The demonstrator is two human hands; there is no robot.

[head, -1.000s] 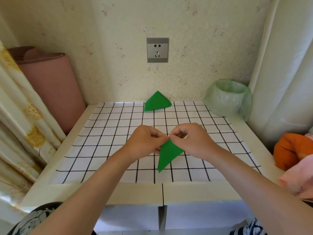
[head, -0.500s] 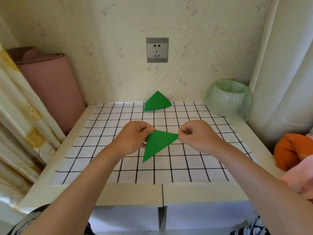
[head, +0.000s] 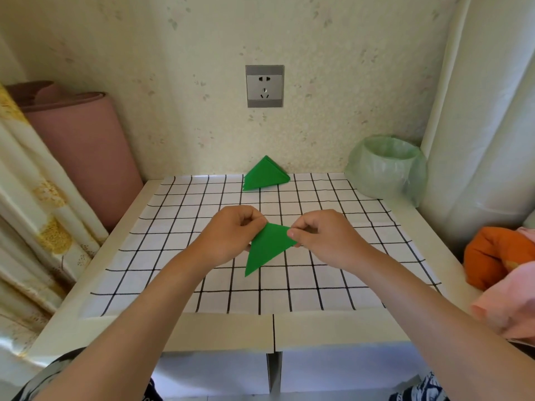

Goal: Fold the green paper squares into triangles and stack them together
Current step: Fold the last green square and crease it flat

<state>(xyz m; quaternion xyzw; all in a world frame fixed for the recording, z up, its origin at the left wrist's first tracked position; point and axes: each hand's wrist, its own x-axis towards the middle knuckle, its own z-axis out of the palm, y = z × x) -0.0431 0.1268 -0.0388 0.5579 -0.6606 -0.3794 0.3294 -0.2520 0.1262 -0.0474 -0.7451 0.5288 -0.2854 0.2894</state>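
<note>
A bright green paper triangle, flat and crisply creased, is held just above the gridded table cover, its long point aimed down toward the person. The left hand pinches its upper left corner; the right hand pinches its right corner. A stack of green triangles sits by the wall.

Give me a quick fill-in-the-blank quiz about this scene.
The left hand and right hand pinch the folded paper, shaped as a ____.
The finished stack lies below the wall ____.
The rolled mat at the left is ____.
Missing words: triangle, socket, pink.
</note>
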